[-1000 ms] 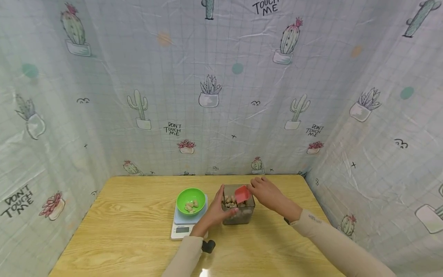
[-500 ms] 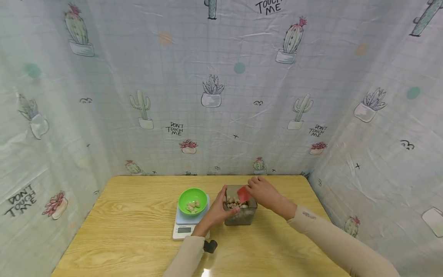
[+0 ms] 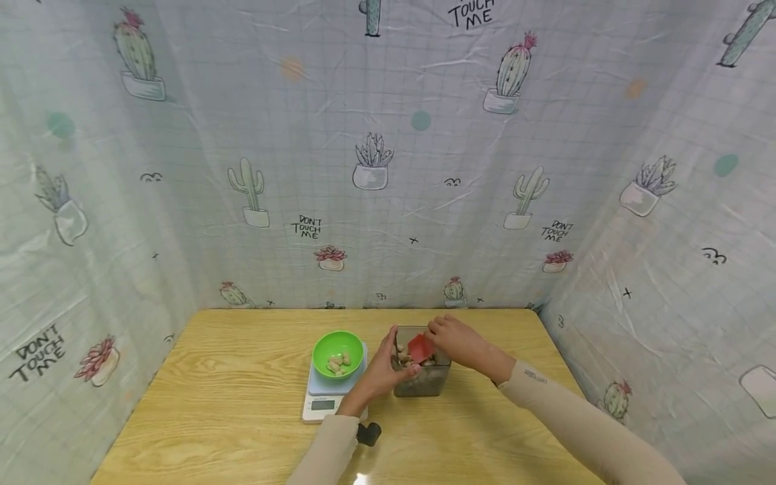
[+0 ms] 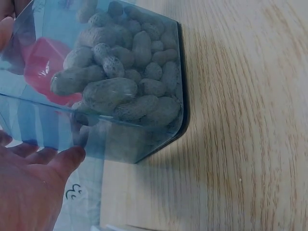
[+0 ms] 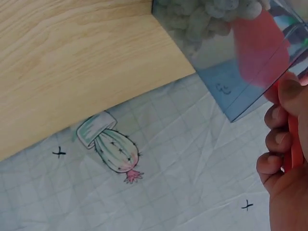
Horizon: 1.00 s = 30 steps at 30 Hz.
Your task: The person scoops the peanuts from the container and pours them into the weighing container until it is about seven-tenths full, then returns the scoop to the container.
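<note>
A clear, dark-tinted plastic container (image 3: 418, 386) of unshelled peanuts (image 4: 113, 91) stands on the table. My left hand (image 3: 382, 369) holds its left side, the thumb along the front rim and the fingers at the far left. My right hand (image 3: 456, 339) grips the handle of a red scoop (image 3: 420, 349) over the container's right rim. The scoop's bowl is inside, against the peanuts, and shows pink through the wall in the left wrist view. To the left, a green bowl (image 3: 326, 343) with several peanuts (image 3: 337, 364) sits on a white kitchen scale (image 3: 310, 409).
The wooden table (image 3: 230, 377) ends at a cactus-print curtain (image 3: 376, 222) that hangs behind it and along both sides. The scale stands close beside my left forearm.
My right hand has moved slightly left and down, bringing the scoop lower among the peanuts and turning its bowl. The left hand keeps its hold on the container; the green bowl stays put.
</note>
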Tool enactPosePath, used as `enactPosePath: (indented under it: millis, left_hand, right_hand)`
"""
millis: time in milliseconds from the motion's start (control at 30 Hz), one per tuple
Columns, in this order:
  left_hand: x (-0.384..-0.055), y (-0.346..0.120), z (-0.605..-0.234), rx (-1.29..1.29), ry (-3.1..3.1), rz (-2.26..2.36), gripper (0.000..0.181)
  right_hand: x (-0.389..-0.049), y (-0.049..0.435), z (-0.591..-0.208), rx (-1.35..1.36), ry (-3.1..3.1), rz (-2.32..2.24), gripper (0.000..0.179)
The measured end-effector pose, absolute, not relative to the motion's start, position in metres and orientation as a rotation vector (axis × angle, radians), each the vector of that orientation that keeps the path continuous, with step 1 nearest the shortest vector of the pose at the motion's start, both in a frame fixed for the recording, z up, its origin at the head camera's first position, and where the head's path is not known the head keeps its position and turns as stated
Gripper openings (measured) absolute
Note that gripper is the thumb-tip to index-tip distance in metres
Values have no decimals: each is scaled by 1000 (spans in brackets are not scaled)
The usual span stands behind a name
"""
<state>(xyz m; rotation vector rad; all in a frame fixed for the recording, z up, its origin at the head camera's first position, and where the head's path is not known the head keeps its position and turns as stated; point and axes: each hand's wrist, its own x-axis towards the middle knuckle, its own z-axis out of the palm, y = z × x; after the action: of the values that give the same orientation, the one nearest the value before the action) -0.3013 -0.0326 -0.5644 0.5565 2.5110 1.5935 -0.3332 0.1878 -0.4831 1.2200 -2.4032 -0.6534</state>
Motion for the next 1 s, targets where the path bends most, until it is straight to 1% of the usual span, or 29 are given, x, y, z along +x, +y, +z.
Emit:
enactPosePath:
  millis: [200, 367, 600, 733, 867, 1000]
  left_hand:
    - [-299, -34, -564, 555, 2516, 1585, 104]
    - [-299, -36, -564, 523, 2526, 1547, 105]
    - [-300, -35, -562, 521, 2514, 1551, 105]
    - [-301, -34, -563, 515, 2521, 1555, 105]
    - [-300, -33, -564, 527, 2514, 1552, 105]
    - [-300, -32, -563, 527, 2503, 1555, 105]
  right_hand:
    - [-331, 184, -492, 1208, -2380, -666, 26]
    - [-335, 178, -495, 1290, -2422, -584, 23]
    - [-341, 176, -489, 1332, -2447, -418, 13]
    - [-343, 180, -492, 1336, -2531, -226, 7]
    - [-343, 190, -497, 1276, -2630, -33, 8]
    - [-341, 191, -500, 1261, -2613, -5, 7]
